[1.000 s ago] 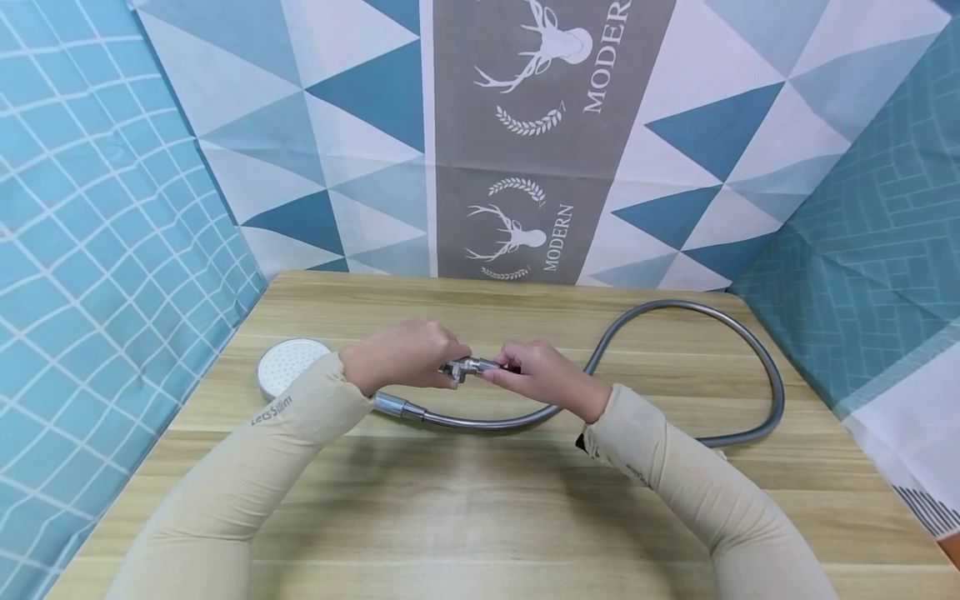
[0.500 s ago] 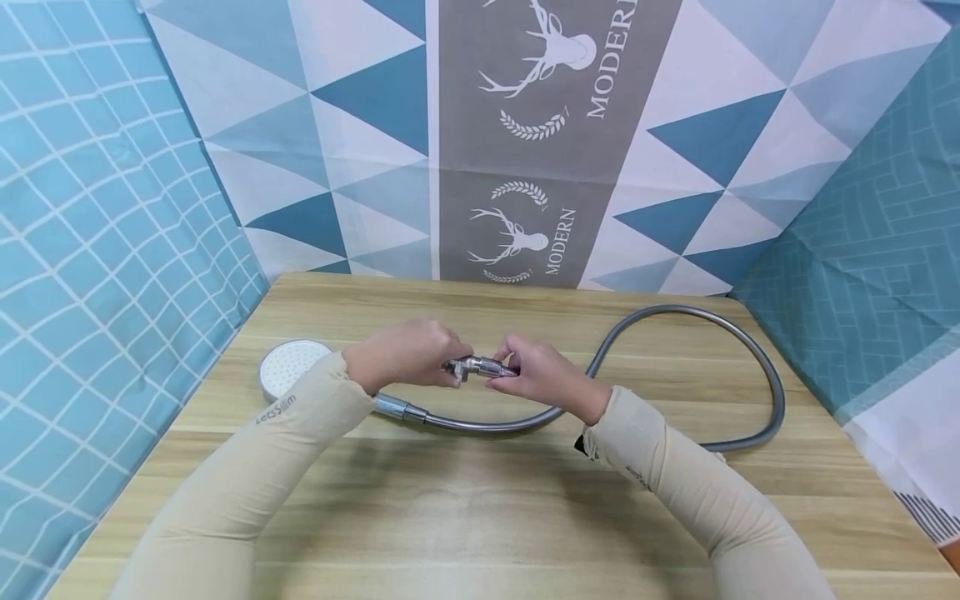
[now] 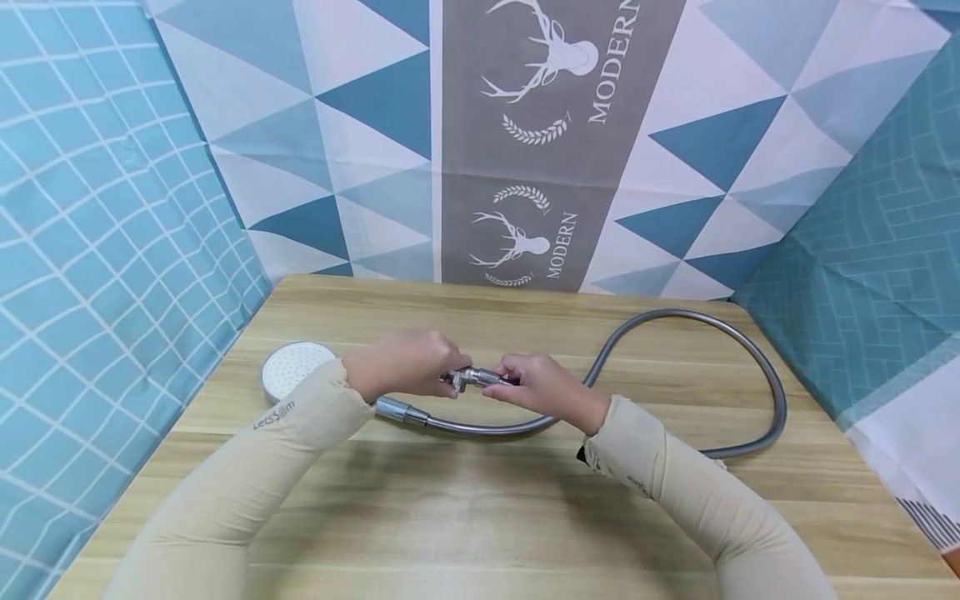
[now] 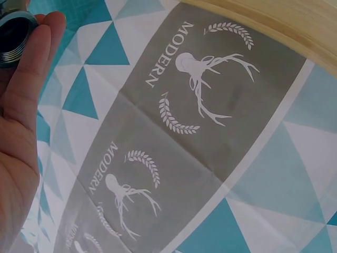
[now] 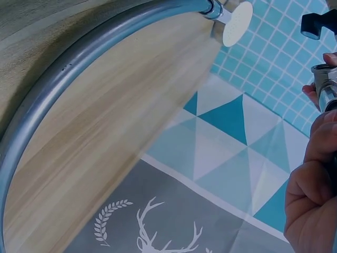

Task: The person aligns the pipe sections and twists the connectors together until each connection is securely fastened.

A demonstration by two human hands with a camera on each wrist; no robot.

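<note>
In the head view my left hand (image 3: 408, 362) grips a small chrome valve fitting (image 3: 461, 380) above the middle of the table. A threaded opening of this fitting (image 4: 32, 22) shows at the top left of the left wrist view. My right hand (image 3: 543, 385) pinches the ribbed metal connector (image 3: 487, 378) of the shower hose, lined up against the fitting's right side. The silver hose (image 3: 776, 392) loops over the right of the table and runs back left to a round white shower head (image 3: 296, 367). My left forearm partly covers the shower head's handle (image 3: 392, 408).
The wooden table (image 3: 465, 517) bears the shower head and most of the hose. Patterned cloth (image 3: 375, 183) hangs behind it, with blue checked cloth (image 3: 112, 208) at the left and teal cloth (image 3: 862, 267) at the right.
My right fingers slid back off the connector, baring more of it, then closed on it again. The left hand keeps its grip on the fitting. The head view has tilted slightly.
</note>
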